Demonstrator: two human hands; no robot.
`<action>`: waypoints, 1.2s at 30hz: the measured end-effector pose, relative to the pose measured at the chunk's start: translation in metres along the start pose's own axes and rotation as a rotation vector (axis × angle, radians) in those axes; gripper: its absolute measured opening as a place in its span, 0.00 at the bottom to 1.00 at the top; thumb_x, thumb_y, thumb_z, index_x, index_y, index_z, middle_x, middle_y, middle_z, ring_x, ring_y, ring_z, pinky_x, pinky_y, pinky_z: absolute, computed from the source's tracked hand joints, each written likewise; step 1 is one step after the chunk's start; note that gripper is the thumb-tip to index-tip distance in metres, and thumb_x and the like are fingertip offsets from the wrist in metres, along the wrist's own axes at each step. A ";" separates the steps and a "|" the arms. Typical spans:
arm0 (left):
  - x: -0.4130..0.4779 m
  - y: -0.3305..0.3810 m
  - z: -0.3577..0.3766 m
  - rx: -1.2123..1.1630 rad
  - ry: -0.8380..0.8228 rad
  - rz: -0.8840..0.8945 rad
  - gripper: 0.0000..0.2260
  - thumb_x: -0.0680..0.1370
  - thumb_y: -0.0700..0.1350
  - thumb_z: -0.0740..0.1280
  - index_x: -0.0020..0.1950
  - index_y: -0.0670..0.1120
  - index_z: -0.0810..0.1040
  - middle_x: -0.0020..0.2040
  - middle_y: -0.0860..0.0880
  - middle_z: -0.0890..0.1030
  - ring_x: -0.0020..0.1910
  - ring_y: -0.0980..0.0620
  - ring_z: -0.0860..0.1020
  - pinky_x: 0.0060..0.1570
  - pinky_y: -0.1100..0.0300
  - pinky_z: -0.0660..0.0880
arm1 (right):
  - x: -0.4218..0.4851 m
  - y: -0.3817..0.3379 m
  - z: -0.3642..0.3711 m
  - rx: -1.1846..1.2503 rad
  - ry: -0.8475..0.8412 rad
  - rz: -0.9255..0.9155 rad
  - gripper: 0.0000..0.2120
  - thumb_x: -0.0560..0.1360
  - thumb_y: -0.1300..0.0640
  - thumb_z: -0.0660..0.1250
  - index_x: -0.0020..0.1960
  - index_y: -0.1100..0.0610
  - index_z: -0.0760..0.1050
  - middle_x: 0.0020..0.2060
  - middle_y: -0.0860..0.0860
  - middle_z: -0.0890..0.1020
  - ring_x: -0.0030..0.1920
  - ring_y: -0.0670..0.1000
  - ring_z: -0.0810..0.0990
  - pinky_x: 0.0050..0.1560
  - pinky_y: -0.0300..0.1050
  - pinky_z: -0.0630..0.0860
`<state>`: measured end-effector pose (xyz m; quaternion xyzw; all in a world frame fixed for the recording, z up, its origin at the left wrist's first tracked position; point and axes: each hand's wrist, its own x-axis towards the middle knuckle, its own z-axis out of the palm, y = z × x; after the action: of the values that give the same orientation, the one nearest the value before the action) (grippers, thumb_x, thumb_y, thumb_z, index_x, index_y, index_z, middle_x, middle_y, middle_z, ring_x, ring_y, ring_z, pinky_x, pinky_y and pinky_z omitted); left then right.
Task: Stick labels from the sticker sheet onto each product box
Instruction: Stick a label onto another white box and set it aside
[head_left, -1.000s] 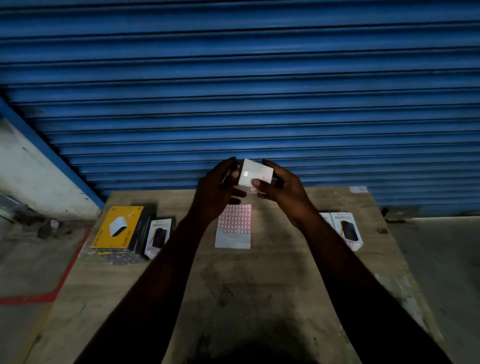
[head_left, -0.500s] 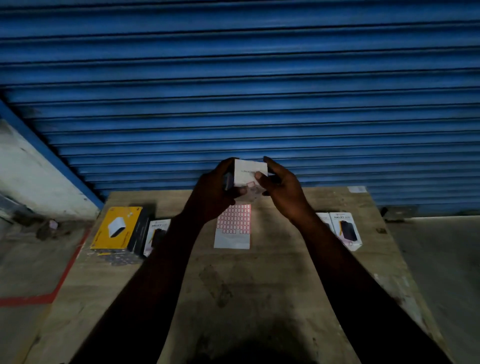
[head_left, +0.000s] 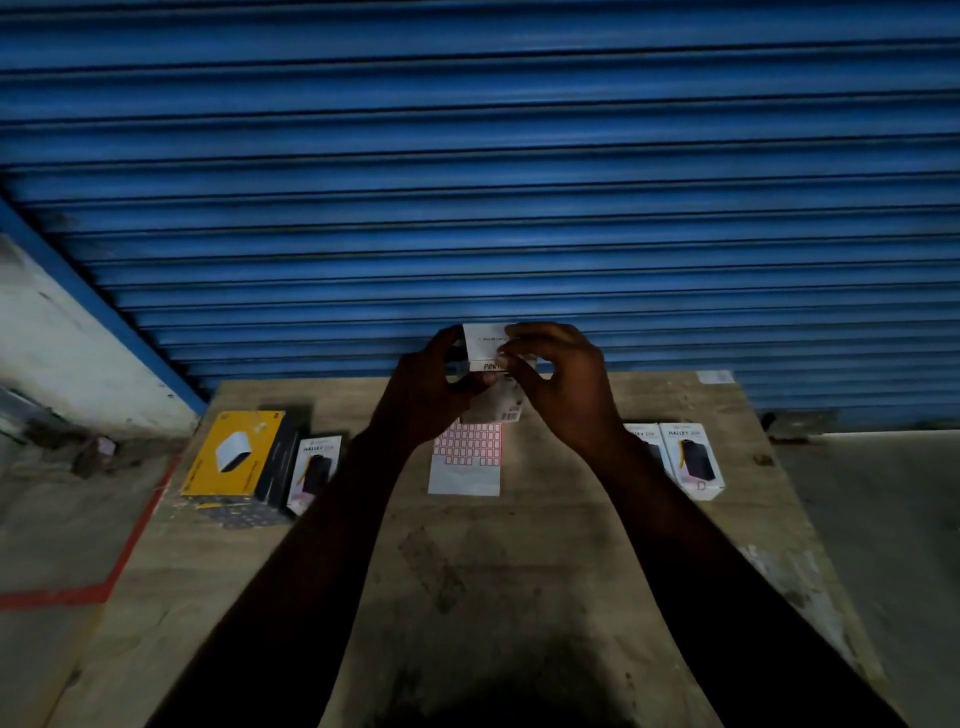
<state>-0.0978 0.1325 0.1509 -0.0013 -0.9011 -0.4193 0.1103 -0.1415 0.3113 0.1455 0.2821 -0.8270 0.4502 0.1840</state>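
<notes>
Our left hand (head_left: 434, 387) grips the box (head_left: 483, 343) while our right hand (head_left: 566, 382) pinches its front face; uneven pressure could crease or skew the label hidden beneath.

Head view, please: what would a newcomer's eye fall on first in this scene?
First, the white box raised mid-frame, held between the left grip and right grip against the blue shutter. Next, the red-bordered sticker sheet lying flat on the wooden table beneath them, and the yellow box at the table's left edge.
</notes>
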 end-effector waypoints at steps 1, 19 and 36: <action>0.000 0.000 0.000 0.003 0.000 -0.006 0.27 0.74 0.49 0.72 0.71 0.48 0.68 0.65 0.47 0.77 0.60 0.47 0.78 0.54 0.48 0.79 | 0.000 -0.001 -0.001 -0.007 -0.005 -0.003 0.06 0.74 0.55 0.72 0.51 0.52 0.83 0.54 0.46 0.83 0.56 0.47 0.78 0.56 0.50 0.76; -0.001 0.003 -0.005 0.010 -0.067 -0.101 0.26 0.75 0.51 0.71 0.71 0.50 0.68 0.64 0.47 0.77 0.58 0.47 0.79 0.52 0.47 0.80 | 0.013 -0.004 -0.014 0.394 -0.105 0.311 0.12 0.71 0.63 0.74 0.53 0.53 0.82 0.48 0.44 0.85 0.50 0.46 0.84 0.53 0.51 0.81; -0.001 0.005 -0.004 0.051 -0.043 -0.108 0.26 0.75 0.50 0.71 0.71 0.49 0.68 0.65 0.48 0.77 0.54 0.46 0.81 0.52 0.54 0.78 | 0.013 -0.004 -0.013 0.557 -0.182 0.398 0.04 0.75 0.61 0.69 0.47 0.55 0.81 0.51 0.49 0.84 0.54 0.44 0.81 0.58 0.42 0.76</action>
<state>-0.0951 0.1324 0.1570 0.0412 -0.9123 -0.4016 0.0683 -0.1480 0.3163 0.1623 0.1937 -0.7244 0.6584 -0.0660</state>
